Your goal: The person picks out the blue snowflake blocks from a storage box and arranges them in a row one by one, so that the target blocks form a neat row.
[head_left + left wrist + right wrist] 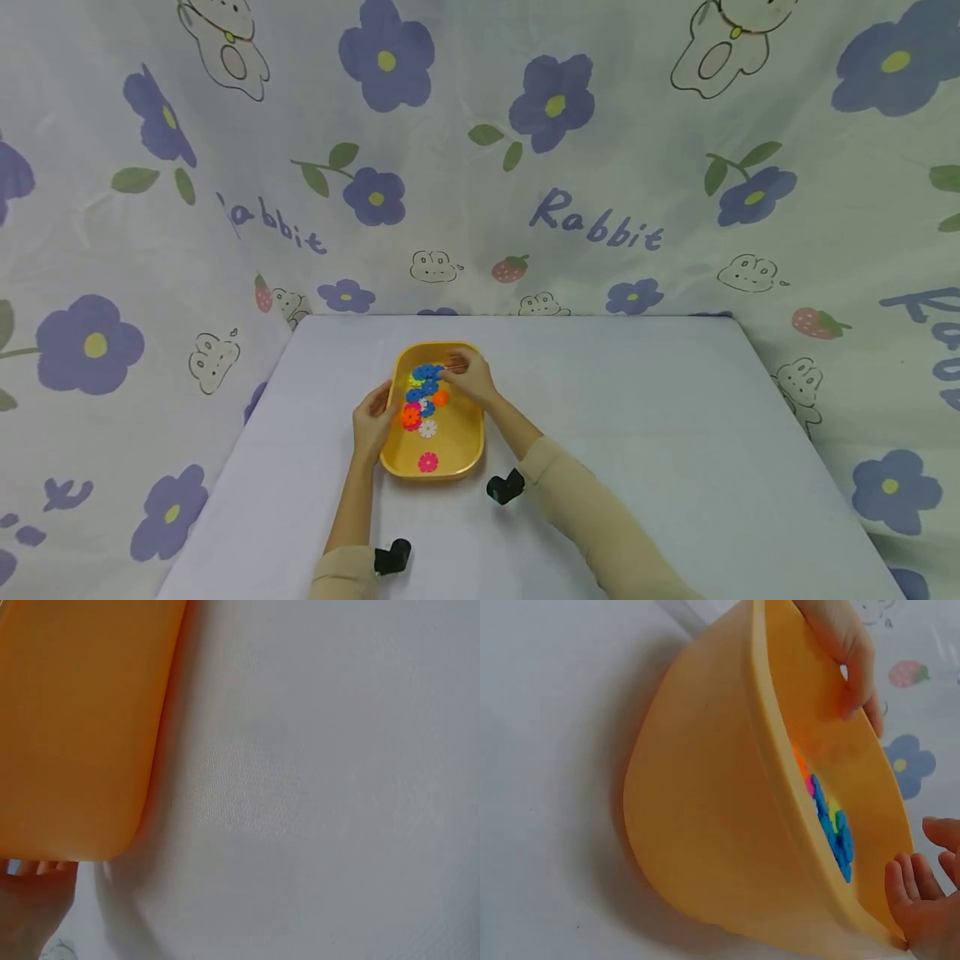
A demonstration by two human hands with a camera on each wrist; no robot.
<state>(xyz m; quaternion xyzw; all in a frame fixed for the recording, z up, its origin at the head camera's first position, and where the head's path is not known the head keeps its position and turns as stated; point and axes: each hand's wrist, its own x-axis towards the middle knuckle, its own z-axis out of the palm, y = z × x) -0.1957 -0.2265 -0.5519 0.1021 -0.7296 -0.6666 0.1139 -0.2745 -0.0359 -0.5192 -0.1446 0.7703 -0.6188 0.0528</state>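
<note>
A yellow plastic tub [450, 462] stands on the white table with notched plastic discs, like snowflake building pieces, inside it. A cluster of blue discs [428, 372] lies toward its far end. Orange discs [411, 415] and a white disc [427, 428] lie lower down, and a pink disc [428, 462] sits alone near the front. My left hand [372, 421] grips the tub's left wall, thumb inside the rim. Over the far right part of the tub is my right hand [471, 377], fingertips close to the blue discs. In the right wrist view its thumb and fingers are apart, nothing visible between them.
The white table [637, 433] extends widely to the right of the tub. Fabric printed with flowers and rabbits [480, 200] hangs behind and at both sides. Black wrist cameras, one on the left sleeve [393, 557] and one by the right sleeve [506, 487], stick out over the table.
</note>
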